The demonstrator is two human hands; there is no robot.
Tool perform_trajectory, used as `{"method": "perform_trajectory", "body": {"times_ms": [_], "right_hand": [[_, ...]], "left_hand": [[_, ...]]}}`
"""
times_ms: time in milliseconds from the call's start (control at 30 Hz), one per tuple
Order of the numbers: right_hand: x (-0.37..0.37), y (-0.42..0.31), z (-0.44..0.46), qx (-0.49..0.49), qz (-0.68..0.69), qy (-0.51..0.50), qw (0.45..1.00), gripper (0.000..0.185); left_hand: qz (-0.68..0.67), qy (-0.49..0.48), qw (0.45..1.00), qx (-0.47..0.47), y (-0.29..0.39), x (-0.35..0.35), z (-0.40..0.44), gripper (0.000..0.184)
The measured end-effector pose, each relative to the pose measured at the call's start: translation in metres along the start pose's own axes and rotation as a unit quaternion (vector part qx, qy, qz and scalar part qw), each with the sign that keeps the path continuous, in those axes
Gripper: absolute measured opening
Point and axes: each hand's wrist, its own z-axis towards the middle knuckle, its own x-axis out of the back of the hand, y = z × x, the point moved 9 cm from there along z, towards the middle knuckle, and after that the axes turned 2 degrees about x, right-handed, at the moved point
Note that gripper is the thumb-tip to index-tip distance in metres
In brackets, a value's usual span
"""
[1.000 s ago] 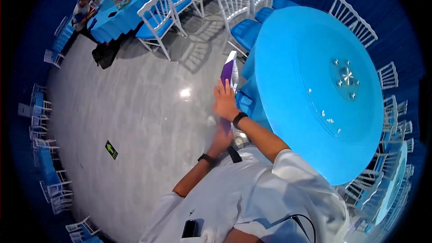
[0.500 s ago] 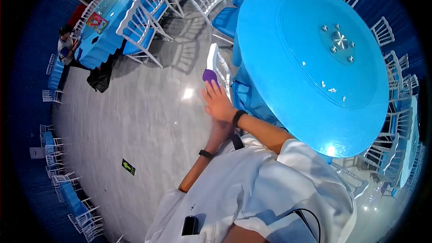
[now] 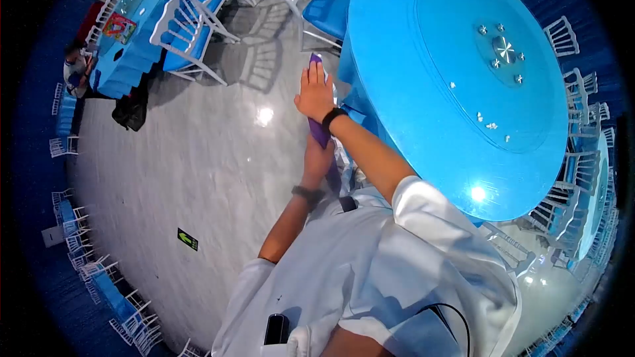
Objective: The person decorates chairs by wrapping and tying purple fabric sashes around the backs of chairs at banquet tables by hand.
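Right hand (image 3: 315, 96) has moved up since the earlier frame, where it overlapped the left hand (image 3: 317, 158); now purple cloth (image 3: 319, 133) shows between them. Right hand lies flat on the cloth, back of hand up, fingers straight and close together, thumb out to the side. Cloth tip pokes out past its fingertips. Left hand is lower, at the cloth's bottom end, blurred and partly covered; cannot tell how its fingers stand. Cloth is over or against a white chair back (image 3: 337, 94), mostly hidden by the hands; exact contact not clear.

Both wrists have dark bands. Person wears a white shirt (image 3: 377, 258), with a black device (image 3: 276, 328) at its front.

Big round blue table (image 3: 410, 92) stands just beside the chair, on the person's right. On it: metal centre piece (image 3: 504, 49) with small star-shaped pieces around it, plus small white bits (image 3: 491, 125) nearer the person. More white chairs with blue seats sit around. Green-and-black arrow sign (image 3: 187, 238) is on the grey floor (image 3: 198, 172). Black bag (image 3: 131, 111) lies near another blue table (image 3: 135, 59), a second person (image 3: 76, 69) beside that table.
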Motion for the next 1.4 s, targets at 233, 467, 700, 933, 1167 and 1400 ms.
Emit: {"method": "perform_trajectory", "body": {"times_ms": [233, 467, 700, 933, 1167, 1400], "right_hand": [[-0.003, 0.010, 0.032, -0.032, -0.073, -0.079, 0.994, 0.079], [0.011, -0.007, 0.005, 0.012, -0.081, -0.127, 0.989, 0.074], [0.018, -0.022, -0.069, 0.029, 0.047, -0.076, 0.996, 0.075], [0.011, -0.029, -0.114, 0.088, -0.005, -0.034, 0.995, 0.079], [0.013, -0.024, -0.080, 0.075, 0.026, -0.096, 0.992, 0.079], [0.006, -0.003, -0.008, -0.012, 0.052, -0.086, 0.995, 0.083]], "left_hand": [[-0.018, 0.075, 0.997, -0.022, 0.012, 0.007, -0.004, 0.047], [-0.002, 0.099, 0.995, -0.014, 0.005, -0.003, -0.054, 0.056], [-0.026, 0.070, 0.997, 0.024, -0.018, -0.027, -0.114, 0.061], [-0.022, -0.017, 1.000, -0.007, 0.015, -0.027, -0.131, 0.054], [0.034, -0.031, 0.996, 0.074, -0.010, -0.025, -0.109, 0.056], [0.033, 0.007, 0.999, 0.013, 0.018, 0.003, -0.043, 0.056]]}}
